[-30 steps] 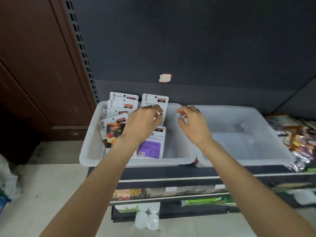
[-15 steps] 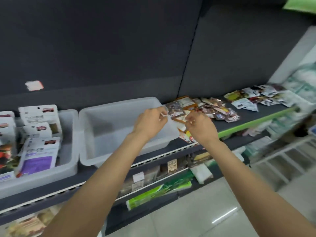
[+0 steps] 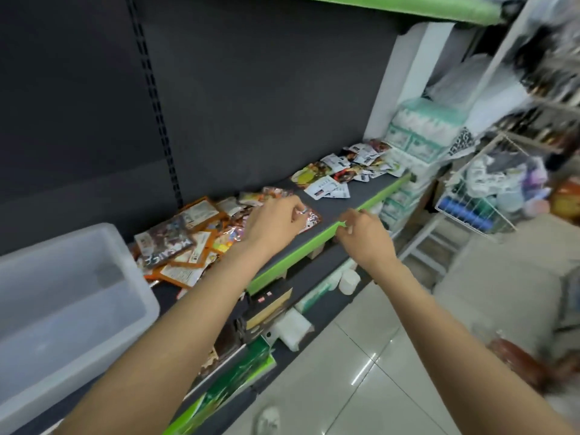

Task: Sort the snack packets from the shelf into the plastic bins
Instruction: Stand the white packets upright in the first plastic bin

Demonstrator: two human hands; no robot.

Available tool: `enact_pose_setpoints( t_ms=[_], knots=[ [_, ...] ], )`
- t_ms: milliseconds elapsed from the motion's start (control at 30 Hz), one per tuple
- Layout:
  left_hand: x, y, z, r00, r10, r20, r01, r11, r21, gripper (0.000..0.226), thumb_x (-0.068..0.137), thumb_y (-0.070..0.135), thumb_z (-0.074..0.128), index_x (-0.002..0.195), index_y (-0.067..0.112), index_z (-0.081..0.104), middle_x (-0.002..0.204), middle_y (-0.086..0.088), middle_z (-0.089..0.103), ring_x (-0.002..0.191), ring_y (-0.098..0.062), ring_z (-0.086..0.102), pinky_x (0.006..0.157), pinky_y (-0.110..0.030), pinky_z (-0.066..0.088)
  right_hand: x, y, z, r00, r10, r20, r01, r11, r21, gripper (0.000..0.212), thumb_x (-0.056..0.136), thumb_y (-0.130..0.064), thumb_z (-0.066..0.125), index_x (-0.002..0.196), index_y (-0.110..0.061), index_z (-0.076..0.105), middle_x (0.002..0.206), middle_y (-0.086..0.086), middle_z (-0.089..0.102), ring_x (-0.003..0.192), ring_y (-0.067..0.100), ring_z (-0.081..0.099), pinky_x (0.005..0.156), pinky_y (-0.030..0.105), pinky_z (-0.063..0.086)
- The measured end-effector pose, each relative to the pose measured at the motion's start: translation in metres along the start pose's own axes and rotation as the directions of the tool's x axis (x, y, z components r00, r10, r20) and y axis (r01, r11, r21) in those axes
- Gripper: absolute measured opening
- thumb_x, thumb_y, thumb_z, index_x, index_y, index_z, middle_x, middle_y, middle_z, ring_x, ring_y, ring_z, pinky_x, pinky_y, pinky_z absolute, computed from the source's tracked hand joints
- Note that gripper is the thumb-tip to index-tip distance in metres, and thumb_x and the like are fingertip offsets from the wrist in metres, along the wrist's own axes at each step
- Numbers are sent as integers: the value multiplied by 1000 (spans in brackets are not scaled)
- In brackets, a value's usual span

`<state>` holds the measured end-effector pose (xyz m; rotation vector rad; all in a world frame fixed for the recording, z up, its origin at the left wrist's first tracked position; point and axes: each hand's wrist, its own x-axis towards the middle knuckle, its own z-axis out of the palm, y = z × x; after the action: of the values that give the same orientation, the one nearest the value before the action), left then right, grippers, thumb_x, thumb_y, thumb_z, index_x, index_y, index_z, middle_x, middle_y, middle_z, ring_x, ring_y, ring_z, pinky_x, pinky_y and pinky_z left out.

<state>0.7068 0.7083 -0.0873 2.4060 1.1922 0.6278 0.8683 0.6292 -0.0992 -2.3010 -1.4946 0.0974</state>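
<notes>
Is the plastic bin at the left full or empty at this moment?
Empty as far as visible. The plastic bin shows only bare translucent walls and floor; its left part is out of frame. The snack packets lie beside it on the shelf.

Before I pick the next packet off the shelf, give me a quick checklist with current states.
1. Loose snack packets on the dark shelf within reach: ok, the orange and foil pile lies under the left hand.
2. Left hand's grip on a packet: cannot tell; its fingers curl over the shiny foil packet, contact unclear.
3. Right hand free: cannot tell; fingers curled at the green shelf edge, maybe pinching something small.
4. Translucent plastic bin ready: ok, it appears empty, left of the pile.
5. Farther white packet pile: ok, untouched.
</notes>
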Motion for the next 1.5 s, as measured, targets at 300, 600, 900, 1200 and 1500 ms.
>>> enact_pose_setpoints(
  t_ms=[300,600,900,1200,1500],
  knots=[
    [150,27,67,983,71,172,-60,995,-74,22,91,31,54,111,24,62,98,6,67,90,-18,63,77,-34,52,126,90,-12,993,117,9,-116,993,-11,28,91,-18,52,116,-8,59,113,13,55,101,31,57,84,38,48],
    [262,39,125,989,0,150,-4,1000,25,23,91,31,54,112,24,63,107,3,66,92,-18,61,73,-29,46,243,162,-1,995,71,67,-73,997,17,18,90,-17,52,104,-7,57,107,13,54,104,31,51,79,36,43],
    [357,49,201,969,-238,68,230,967,111,25,91,29,55,114,23,64,109,4,66,93,-17,63,76,-28,47,383,242,25,967,-128,219,107,989,107,32,94,-22,49,123,-10,54,120,12,50,104,31,56,87,38,48],
    [381,13,240,873,-486,38,473,864,174,34,89,26,59,121,15,58,119,-7,61,103,-26,60,85,-35,48,459,255,64,867,-374,329,338,927,162,41,94,-20,53,134,-10,48,127,15,53,123,30,45,94,38,45],
    [374,-27,271,760,-600,250,550,798,245,97,79,39,72,151,16,11,158,-6,12,143,-25,18,114,-37,24,490,242,119,718,-485,499,441,872,213,71,92,-27,59,150,-20,19,158,2,16,144,21,16,111,38,31]
  ],
)
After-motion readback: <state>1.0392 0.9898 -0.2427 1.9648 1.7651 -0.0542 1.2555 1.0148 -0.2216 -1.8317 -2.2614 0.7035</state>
